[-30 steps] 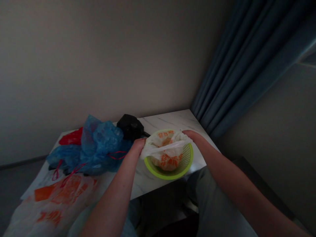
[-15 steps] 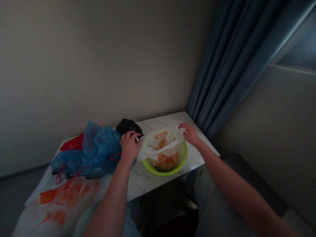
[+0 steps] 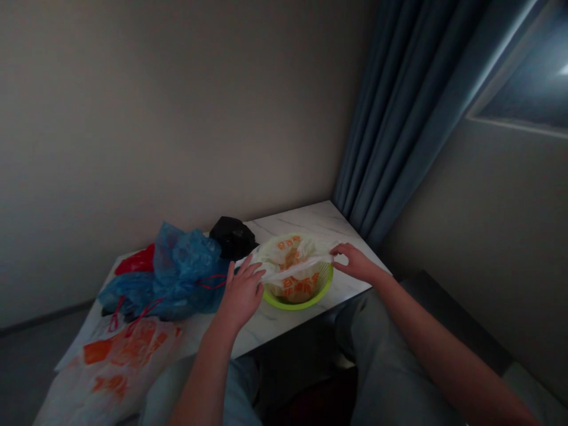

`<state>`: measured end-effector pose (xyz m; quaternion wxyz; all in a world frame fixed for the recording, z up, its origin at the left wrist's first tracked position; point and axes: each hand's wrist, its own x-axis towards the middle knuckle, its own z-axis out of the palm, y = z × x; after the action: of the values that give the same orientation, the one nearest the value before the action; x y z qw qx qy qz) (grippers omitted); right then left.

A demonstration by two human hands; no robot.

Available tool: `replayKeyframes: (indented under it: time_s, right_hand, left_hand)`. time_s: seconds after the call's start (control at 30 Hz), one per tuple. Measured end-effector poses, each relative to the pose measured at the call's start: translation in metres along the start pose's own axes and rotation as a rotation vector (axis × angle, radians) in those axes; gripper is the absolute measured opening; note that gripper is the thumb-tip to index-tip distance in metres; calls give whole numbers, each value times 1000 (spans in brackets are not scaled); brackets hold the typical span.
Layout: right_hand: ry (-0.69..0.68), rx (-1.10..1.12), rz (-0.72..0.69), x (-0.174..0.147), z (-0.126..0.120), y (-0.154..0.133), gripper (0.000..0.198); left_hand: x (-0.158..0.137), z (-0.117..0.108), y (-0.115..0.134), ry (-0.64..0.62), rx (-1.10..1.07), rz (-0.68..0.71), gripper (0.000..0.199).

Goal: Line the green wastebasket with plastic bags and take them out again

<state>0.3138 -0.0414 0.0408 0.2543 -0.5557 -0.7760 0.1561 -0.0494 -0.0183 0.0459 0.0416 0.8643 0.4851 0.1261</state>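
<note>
A white plastic bag [image 3: 284,273] with orange lettering lies inside a lime-green basket [image 3: 298,306], its rim pulled across the top. At the bag's right edge, my right hand [image 3: 355,261] pinches the plastic between thumb and fingers. My left hand [image 3: 243,293] is at the left edge, palm down with fingers spread; they touch or nearly touch the plastic. What lies beneath the bag in the basket is hidden.
Left of the basket lie blue plastic bags [image 3: 184,260] with red drawstrings, a red bag [image 3: 137,260] and a black bag [image 3: 233,235]. Another orange-printed white bag [image 3: 118,373] covers the near left corner. A marble-patterned table [image 3: 310,216] meets the wall near a blue curtain [image 3: 386,130].
My right hand has moved down and slightly right with the bag's edge. My left hand has shifted right and lower, its fingers now more spread. The bag's rim sits lower over the basket.
</note>
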Motion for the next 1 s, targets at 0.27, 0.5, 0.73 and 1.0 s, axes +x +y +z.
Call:
replayKeyframes:
  time_s: [0.27, 0.5, 0.73, 1.0]
  right_hand:
    - [-100, 21, 54, 1, 4, -6, 13]
    - [-81, 91, 144, -1, 4, -7, 11]
    - [-130, 140, 68, -2, 3, -7, 8]
    - [-120, 213, 13, -10, 10, -12, 10]
  left_hand:
    - [-10, 2, -2, -70, -132, -116, 57]
    - [-17, 6, -15, -108, -320, -148, 59]
    - [-10, 5, -16, -71, -336, -179, 29]
    - [-7, 10, -19, -118, -269, -190, 7]
